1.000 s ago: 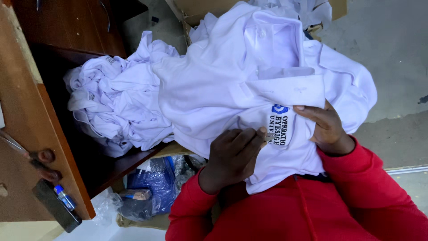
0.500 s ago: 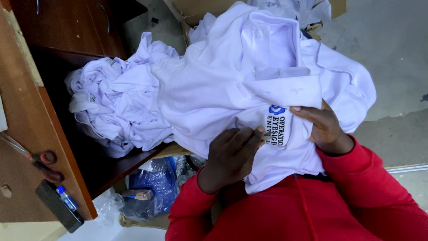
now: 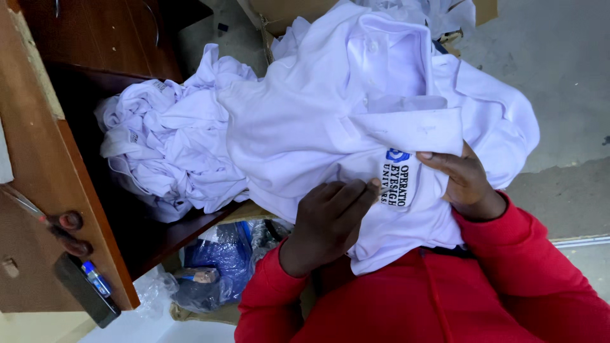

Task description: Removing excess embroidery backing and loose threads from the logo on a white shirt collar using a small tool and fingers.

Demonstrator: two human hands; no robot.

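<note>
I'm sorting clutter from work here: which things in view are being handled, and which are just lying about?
Being handled:
white polo shirt, its printed chest emblem pinched
left hand
right hand

Lying about:
heap of white shirts on the wooden shelf
blue plastic bag
cardboard box
scissors

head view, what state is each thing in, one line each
white polo shirt: spread over the lap, collar folded, held by both hands
left hand: pinching the cloth beside the chest emblem
right hand: gripping the shirt's placket edge
pile of white shirts: crumpled, heaped on the wooden shelf
blue plastic bag: crumpled on the floor
scissors: closed, lying on the wooden top
</note>
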